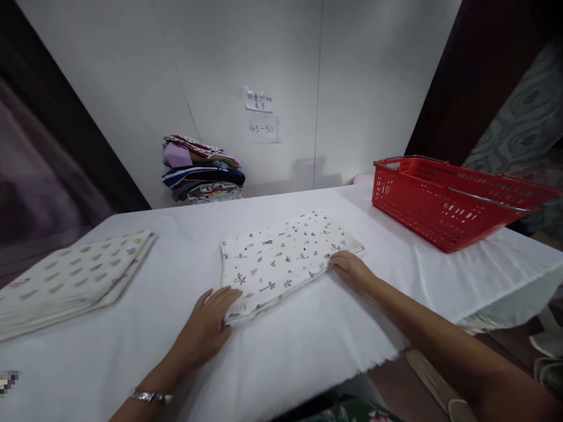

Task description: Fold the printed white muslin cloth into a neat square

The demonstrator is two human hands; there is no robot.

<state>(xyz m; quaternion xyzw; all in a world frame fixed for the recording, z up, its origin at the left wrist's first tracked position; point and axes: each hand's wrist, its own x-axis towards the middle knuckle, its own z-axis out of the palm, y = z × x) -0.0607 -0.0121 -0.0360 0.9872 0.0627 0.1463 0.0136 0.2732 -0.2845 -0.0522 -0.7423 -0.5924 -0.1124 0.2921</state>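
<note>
A folded white cloth (285,255) with small grey and green prints lies flat in the middle of the white-covered table (308,346). My left hand (209,325) rests at its near left corner, fingers stretched out flat against the cloth's edge. My right hand (352,271) is at the near right edge, its fingers curled and tucked under the cloth's rim, gripping it. A silver bracelet sits on my left wrist.
A stack of similar folded printed cloths (65,281) lies at the table's left. A red plastic basket (453,199) with metal handles stands at the right. A pile of coloured folded clothes (203,170) sits against the back wall under two paper notes.
</note>
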